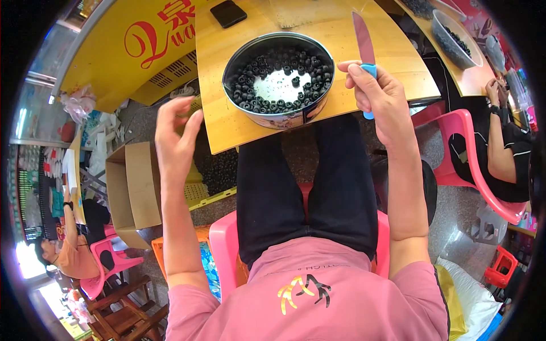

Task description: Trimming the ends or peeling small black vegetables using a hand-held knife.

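My right hand (387,99) is closed around the blue handle of a knife (364,40), whose blade points up and away above the table. My left hand (177,133) hovers just off the table's left edge, its thumb apart from loosely bent fingers, with nothing visible in it. Between the two hands, near the table's front edge, stands a wide round tin (278,120) with a shiny rim. Small dark round pieces (318,71) ring its inner bottom and leave a bright patch of bare metal in the middle.
A black phone (228,13) lies on the wooden table (392,74). Under it, a yellow crate (213,198) holds more dark pieces. Beside that stands an open cardboard box (133,193). At right, a co-worker (503,142) sits by a grey bowl (455,42); another person (74,256) sits far left.
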Tool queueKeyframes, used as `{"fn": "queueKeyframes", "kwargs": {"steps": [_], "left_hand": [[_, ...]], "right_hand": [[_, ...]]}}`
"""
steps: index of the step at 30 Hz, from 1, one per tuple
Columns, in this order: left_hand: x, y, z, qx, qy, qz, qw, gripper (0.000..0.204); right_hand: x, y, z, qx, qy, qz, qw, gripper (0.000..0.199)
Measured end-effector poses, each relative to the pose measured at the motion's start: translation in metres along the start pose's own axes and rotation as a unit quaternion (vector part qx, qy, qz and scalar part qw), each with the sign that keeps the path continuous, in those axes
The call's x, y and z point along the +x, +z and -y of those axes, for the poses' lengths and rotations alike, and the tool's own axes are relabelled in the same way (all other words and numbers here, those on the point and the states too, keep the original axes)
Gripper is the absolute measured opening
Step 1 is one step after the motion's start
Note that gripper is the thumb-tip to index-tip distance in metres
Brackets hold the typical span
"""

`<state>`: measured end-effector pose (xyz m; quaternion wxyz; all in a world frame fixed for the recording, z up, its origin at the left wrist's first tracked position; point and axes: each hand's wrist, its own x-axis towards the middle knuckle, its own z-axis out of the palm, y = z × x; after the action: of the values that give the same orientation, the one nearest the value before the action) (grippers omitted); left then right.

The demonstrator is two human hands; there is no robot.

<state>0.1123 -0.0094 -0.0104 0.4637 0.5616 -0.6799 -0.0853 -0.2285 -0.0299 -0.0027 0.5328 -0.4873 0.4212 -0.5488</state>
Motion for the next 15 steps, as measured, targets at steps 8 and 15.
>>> {"fn": "queueKeyframes", "kwargs": {"steps": [8,15], "left_hand": [[0.067,0.108,-0.055,0.082,0.192,0.329,0.921,0.018],[0.079,0.138,-0.047,0.102,0.192,0.390,0.895,0.022]], "right_hand": [[-0.003,0.002,-0.005,-0.052,-0.030,0.010,0.998,0.023],[-0.002,0.000,-0.002,-0.054,-0.035,0.015,0.998,0.024]]}}
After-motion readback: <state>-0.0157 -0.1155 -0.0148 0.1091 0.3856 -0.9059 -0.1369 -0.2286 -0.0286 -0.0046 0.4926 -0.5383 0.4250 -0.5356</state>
